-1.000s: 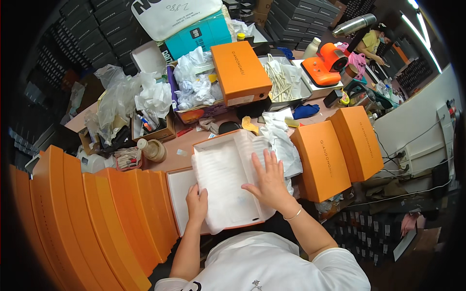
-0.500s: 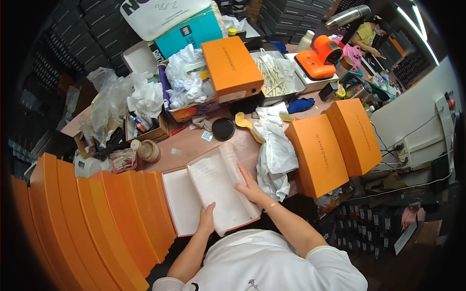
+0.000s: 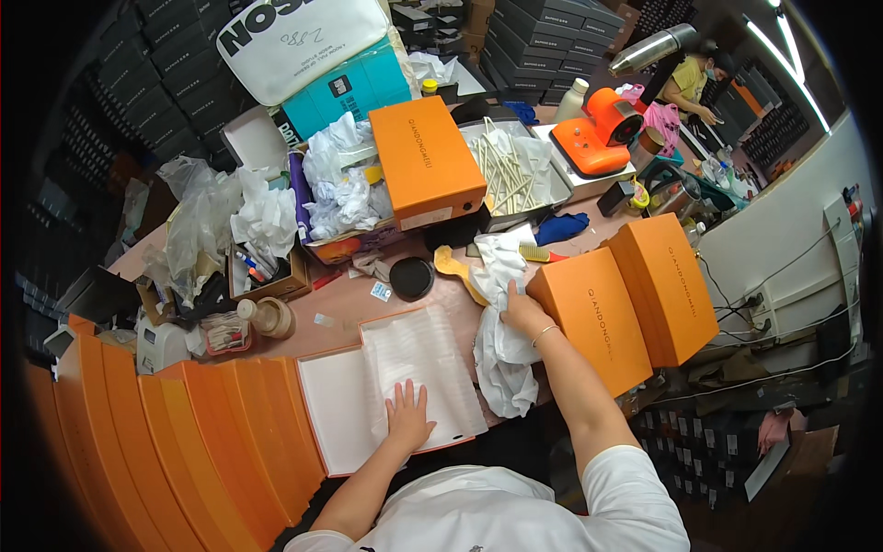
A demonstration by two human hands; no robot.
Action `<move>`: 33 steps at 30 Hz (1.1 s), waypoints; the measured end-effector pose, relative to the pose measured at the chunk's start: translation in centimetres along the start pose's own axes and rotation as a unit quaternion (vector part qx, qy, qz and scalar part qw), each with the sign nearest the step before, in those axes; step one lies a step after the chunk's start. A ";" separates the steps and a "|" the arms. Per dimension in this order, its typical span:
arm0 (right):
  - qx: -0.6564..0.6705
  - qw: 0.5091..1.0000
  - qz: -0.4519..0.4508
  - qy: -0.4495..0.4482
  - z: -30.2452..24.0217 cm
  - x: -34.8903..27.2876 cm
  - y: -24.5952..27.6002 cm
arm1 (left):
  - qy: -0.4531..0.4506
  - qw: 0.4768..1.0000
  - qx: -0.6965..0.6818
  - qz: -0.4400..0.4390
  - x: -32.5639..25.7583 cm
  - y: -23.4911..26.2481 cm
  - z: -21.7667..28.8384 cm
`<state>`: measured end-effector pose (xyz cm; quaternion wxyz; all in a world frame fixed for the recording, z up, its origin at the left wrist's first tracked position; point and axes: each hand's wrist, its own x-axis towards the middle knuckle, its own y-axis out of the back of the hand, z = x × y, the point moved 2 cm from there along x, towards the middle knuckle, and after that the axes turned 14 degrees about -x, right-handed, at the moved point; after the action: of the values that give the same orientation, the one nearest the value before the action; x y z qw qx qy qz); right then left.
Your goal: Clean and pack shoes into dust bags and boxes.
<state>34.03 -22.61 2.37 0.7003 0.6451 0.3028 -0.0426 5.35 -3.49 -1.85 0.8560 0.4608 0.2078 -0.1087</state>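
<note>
An open orange shoe box (image 3: 324,419) lies in front of me on the table, its inside white and lined with white tissue paper (image 3: 418,363). My left hand (image 3: 407,416) rests flat on that paper, fingers spread. My right hand (image 3: 522,311) reaches to the right and grips a crumpled white bundle of paper or cloth (image 3: 501,354) lying beside the box, close to two closed orange boxes (image 3: 625,299).
A row of orange boxes (image 3: 175,442) stands at my left. Another orange box (image 3: 425,161), crumpled paper, a black round lid (image 3: 410,276), a tray of white sticks and an orange machine (image 3: 602,133) fill the table behind. A person sits far right.
My right hand left the tissue in the open box and moved right onto the white bundle. The left hand slid up onto the paper, and the box now lies flatter.
</note>
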 end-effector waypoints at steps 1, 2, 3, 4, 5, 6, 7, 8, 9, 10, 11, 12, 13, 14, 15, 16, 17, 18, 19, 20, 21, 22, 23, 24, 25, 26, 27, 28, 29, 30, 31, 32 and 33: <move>0.007 1.000 -0.006 -0.015 0.4 1.6 -2.4 | 0.001 1.000 -0.010 -0.002 0.1 0.5 -0.1; 0.016 0.999 -0.008 -0.027 0.3 3.0 -3.1 | -0.018 0.993 -0.108 0.038 0.1 1.2 -0.4; 0.019 1.000 -0.012 0.001 -0.4 2.7 -1.4 | -0.037 0.975 -0.207 0.077 -0.2 1.7 -1.0; 0.046 0.998 0.042 0.017 -0.2 1.8 0.3 | -0.063 0.944 -0.304 0.107 -0.7 2.2 -1.0; 0.074 0.993 0.090 0.028 0.5 0.5 1.7 | -0.087 0.937 -0.309 0.138 -1.4 4.3 0.6; 0.098 0.985 0.136 0.043 0.3 -1.0 3.0 | -0.101 0.913 -0.370 0.140 -1.8 5.8 1.9; 0.160 0.976 0.136 0.049 -0.3 -3.5 5.3 | -0.113 0.884 -0.431 0.144 -2.1 7.1 3.2; 0.222 0.964 0.135 0.057 -1.3 -6.5 7.9 | -0.122 0.851 -0.488 0.149 -2.4 7.6 4.1; 0.284 0.947 0.136 0.065 -2.1 -8.3 9.2 | -0.125 0.820 -0.546 0.118 -2.1 7.0 5.4; 0.341 0.922 0.155 0.102 -3.3 -9.5 8.8 | -0.131 0.784 -0.600 0.086 -1.5 6.1 7.0; 0.397 0.890 0.176 0.139 -5.2 -11.0 7.9 | -0.138 0.746 -0.650 0.054 -1.4 5.7 7.8; 0.426 0.881 0.136 0.158 -7.3 -12.4 6.6 | -0.117 0.660 -0.742 0.025 -1.4 5.8 8.1; 0.442 0.860 0.161 0.197 -10.4 -15.2 6.7 | -0.097 0.562 -0.821 -0.001 -1.4 6.0 8.2; 0.447 0.862 0.164 0.173 -12.7 -17.6 6.1 | -0.075 0.453 -0.888 -0.029 -1.6 6.1 8.3; 0.495 0.831 0.169 0.187 -14.2 -19.3 4.9 | -0.082 0.400 -0.913 -0.019 -2.5 6.7 8.7; 0.581 0.783 0.112 0.190 -15.7 -20.9 3.7 | -0.032 0.398 -0.916 -0.018 -3.2 6.1 8.3; 0.640 0.744 0.054 0.183 -16.6 -22.4 2.5 | 0.020 0.397 -0.917 -0.017 -3.7 5.3 7.5; 0.737 0.655 -0.023 0.164 -17.5 -23.4 0.8 | 0.071 0.394 -0.916 -0.017 -4.3 4.6 6.9; 0.740 0.641 -0.059 0.193 -18.0 -24.2 0.1 | 0.090 0.388 -0.917 -0.012 -5.0 3.9 6.5; 0.741 0.627 -0.096 0.221 -18.4 -24.8 -0.2 | 0.094 0.393 -0.915 -0.002 -5.6 3.9 5.7; 0.705 0.647 -0.127 0.260 -18.8 -25.6 0.9 | 0.085 0.408 -0.909 0.013 -5.9 4.1 4.9; 0.683 0.650 -0.154 0.296 -18.9 -26.2 1.8 | 0.070 0.438 -0.896 0.029 -6.4 4.7 3.8; 0.592 0.702 -0.193 0.345 -18.5 -27.1 3.8 | 0.048 0.495 -0.865 0.068 -7.4 6.4 2.1; 0.496 0.752 -0.217 0.377 -17.3 -27.3 5.1 | 0.031 0.554 -0.828 0.081 -7.8 7.3 0.9; 0.396 0.820 -0.121 0.395 -15.8 -26.5 5.3 | 0.018 0.625 -0.775 0.089 -8.3 7.9 -0.4; 0.405 0.837 -0.037 0.367 -14.8 -25.9 6.9 | 0.007 0.693 -0.716 0.091 -9.2 8.9 -1.3; 0.438 0.849 0.037 0.294 -13.6 -24.6 6.8 | -0.004 0.743 -0.665 0.080 -9.8 9.6 -2.0; 0.387 0.853 0.133 0.324 -14.1 -24.0 9.6 | -0.012 0.773 -0.631 0.062 -10.8 9.8 -2.6; 0.316 0.837 0.208 0.396 -15.2 -23.5 11.7 | -0.023 0.752 -0.659 0.005 -11.2 9.6 -3.0; 0.261 0.851 0.154 0.429 -15.8 -23.4 12.0 | -0.025 0.772 -0.634 -0.037 -11.7 9.8 -2.3; 0.208 0.854 0.101 0.465 -16.6 -23.0 12.2 | -0.027 0.794 -0.603 -0.072 -12.4 10.8 -1.7; 0.174 0.868 -0.082 0.459 -16.8 -22.8 11.3 | -0.030 0.813 -0.571 -0.108 -12.9 11.0 -1.4; 0.158 0.864 -0.140 0.456 -17.3 -23.2 11.8 | 0.005 0.811 -0.563 -0.158 -13.3 9.1 -2.5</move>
<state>14.08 -12.32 24.12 0.3592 0.6455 0.6647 0.1120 -3.65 3.56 9.74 0.9356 -0.1399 0.3069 -0.1043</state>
